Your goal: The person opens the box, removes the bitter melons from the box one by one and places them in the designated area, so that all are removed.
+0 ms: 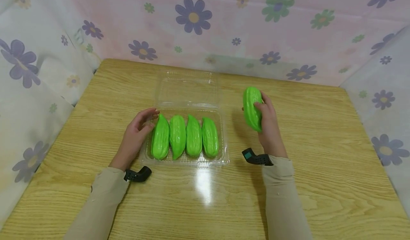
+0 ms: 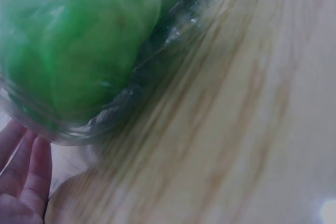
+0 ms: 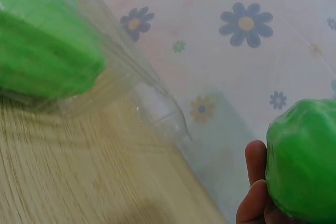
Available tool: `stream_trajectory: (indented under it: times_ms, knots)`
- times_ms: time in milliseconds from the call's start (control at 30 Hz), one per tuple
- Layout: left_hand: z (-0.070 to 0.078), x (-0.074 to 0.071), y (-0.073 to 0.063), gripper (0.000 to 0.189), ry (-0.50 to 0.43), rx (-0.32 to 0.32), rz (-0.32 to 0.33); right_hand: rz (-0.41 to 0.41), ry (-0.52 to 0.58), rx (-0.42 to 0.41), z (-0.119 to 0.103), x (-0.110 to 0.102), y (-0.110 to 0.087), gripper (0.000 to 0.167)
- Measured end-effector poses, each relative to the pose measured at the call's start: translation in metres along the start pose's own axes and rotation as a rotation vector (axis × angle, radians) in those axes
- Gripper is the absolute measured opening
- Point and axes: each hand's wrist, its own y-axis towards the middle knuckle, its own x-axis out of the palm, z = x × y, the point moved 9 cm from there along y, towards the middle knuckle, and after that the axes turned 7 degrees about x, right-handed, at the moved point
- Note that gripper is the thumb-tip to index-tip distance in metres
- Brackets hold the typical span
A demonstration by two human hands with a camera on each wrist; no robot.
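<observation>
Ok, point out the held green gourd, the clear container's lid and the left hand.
Held green gourd [image 1: 250,108]: head view, middle of its ridged side.
Clear lid [image 1: 188,90]: head view, middle of its panel.
Left hand [image 1: 137,131]: head view, middle of the hand.

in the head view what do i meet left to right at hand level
Left hand, first oblong ridged bright-green gourd, second gourd, third gourd, fourth gourd (those four lie in the open clear plastic clamshell), then fifth gourd, held by the right hand.
</observation>
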Motion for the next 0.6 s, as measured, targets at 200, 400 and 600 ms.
stream_trajectory:
  times_ms: [200,400,600]
  knots:
    - [0.011,0.003,-0.001,0.041,-0.007,-0.011,-0.009,0.018,0.016,0.024,0.006,-0.009,0.004,0.044]
    - [0.027,0.006,-0.002,0.041,0.003,-0.017,-0.010,0.017,0.030,0.012,0.007,-0.017,0.007,0.042]
    - [0.027,0.006,-0.002,0.040,0.012,-0.022,-0.007,0.053,-0.003,0.034,0.012,-0.028,0.007,0.043]
